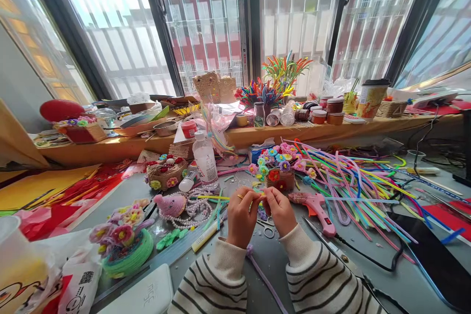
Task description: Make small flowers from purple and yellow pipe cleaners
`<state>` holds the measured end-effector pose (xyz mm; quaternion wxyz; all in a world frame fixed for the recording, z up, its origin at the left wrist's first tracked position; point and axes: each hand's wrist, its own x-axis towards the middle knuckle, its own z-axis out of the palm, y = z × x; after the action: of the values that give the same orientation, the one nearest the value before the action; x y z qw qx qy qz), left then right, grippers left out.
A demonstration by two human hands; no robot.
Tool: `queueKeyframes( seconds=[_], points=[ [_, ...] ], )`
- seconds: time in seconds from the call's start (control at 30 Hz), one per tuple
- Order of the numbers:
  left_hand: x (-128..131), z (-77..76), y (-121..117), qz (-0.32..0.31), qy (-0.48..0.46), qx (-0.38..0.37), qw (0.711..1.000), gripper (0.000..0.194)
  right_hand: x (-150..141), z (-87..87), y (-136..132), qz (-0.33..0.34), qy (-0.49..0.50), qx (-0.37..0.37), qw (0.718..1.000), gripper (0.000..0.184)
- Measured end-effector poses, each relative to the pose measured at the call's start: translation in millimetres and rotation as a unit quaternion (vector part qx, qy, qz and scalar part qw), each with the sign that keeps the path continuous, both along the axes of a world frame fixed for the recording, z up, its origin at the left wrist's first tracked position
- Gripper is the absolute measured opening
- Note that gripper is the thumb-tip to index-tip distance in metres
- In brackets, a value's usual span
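Note:
My left hand (pixel 243 216) and my right hand (pixel 278 208) meet fingertip to fingertip above the middle of the table, both in a pinch. Between them shows a tiny yellow-green bit, mostly hidden by the fingers. A yellow pipe cleaner (pixel 213 197) runs up to the left hand's side; whether it is held I cannot tell. Under the hands lie small scissors (pixel 269 230). A purple pipe cleaner with a curled end (pixel 262 274) lies between my forearms. Just right of my right hand rests a pink glue gun (pixel 319 212), a clear bluish stick in its back.
Behind the hands stands a basket of pipe-cleaner flowers (pixel 281 179). Loose pipe cleaners (pixel 353 181) pile up at right, near large scissors (pixel 342 257) and a phone (pixel 430 255). Leftward are a water bottle (pixel 206 162), beads (pixel 200 211), a green flower pot (pixel 128 255) and a white power bank (pixel 143 294).

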<state>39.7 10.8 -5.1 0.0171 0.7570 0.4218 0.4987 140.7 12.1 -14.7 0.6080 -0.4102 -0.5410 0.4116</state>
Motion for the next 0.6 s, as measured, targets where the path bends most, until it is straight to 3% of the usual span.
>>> queueKeyframes(
  seconds=[0.13,0.27,0.4,0.5,0.6],
  points=[
    [0.4,3.5,0.2,-0.015,-0.012,-0.017,1.0,0.011,-0.7,0.4,0.7,0.015,0.024,-0.008,1.0,0.032],
    [-3.7,8.6,4.3,-0.031,-0.109,-0.072,0.991,0.012,-0.9,3.5,-2.0,0.03,0.029,-0.008,0.999,0.038],
    [-11.5,8.7,10.7,-0.027,-0.266,-0.17,0.948,0.014,0.7,2.9,-5.6,0.06,-0.093,0.0,0.994,0.043],
    [-14.9,7.1,14.3,-0.036,-0.364,-0.224,0.903,0.017,0.2,-2.3,-7.9,0.142,-0.256,-0.003,0.956,0.037],
    [-15.2,6.4,15.9,-0.056,-0.422,-0.26,0.867,0.019,-3.6,-10.3,-10.9,0.259,-0.372,-0.027,0.891,0.036]
  ],
)
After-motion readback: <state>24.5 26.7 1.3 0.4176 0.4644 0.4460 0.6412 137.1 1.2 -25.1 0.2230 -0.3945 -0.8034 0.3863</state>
